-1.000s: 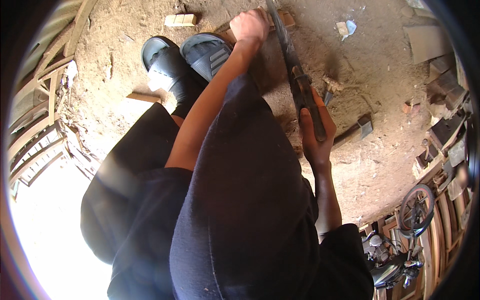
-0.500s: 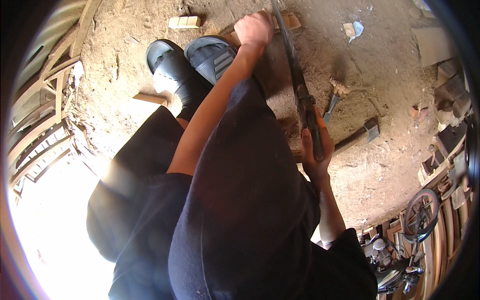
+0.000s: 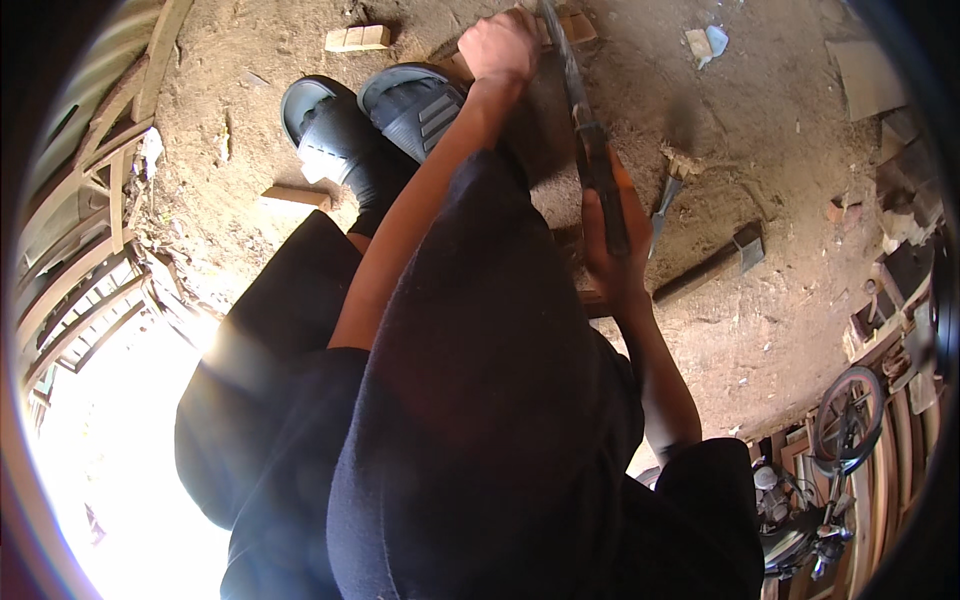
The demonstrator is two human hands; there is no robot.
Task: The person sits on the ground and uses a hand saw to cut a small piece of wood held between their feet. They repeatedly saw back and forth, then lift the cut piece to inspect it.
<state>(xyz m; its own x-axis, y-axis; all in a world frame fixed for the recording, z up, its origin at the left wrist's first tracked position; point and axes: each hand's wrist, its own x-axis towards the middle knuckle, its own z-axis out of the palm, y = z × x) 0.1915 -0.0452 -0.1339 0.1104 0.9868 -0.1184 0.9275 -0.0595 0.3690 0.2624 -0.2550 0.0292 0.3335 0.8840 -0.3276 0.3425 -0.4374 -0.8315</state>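
Brown earth floor (image 3: 790, 160) spreads under the seated person, with slatted wooden frames (image 3: 100, 265) curving along the left rim and a motorbike (image 3: 795, 540) at lower right. Bare right hand (image 3: 632, 240) has its grip wrapped around the dark handle of a long-bladed tool (image 3: 584, 120), apparently a saw; its blade points away from the body, running to the top edge just beside the left hand (image 3: 500, 48). That left hand is curled into a fist over a strip of wood (image 3: 578, 28) on the ground, which shows on either side of it; the fingertips are hidden, so I cannot tell whether its grip clasps the strip. Near the right hand lie a chisel-like tool (image 3: 665, 200) and a wooden-handled tool with a metal head (image 3: 700, 274). Dark sandals (image 3: 418, 118) stand left of the strip, below a pale block (image 3: 357, 38).
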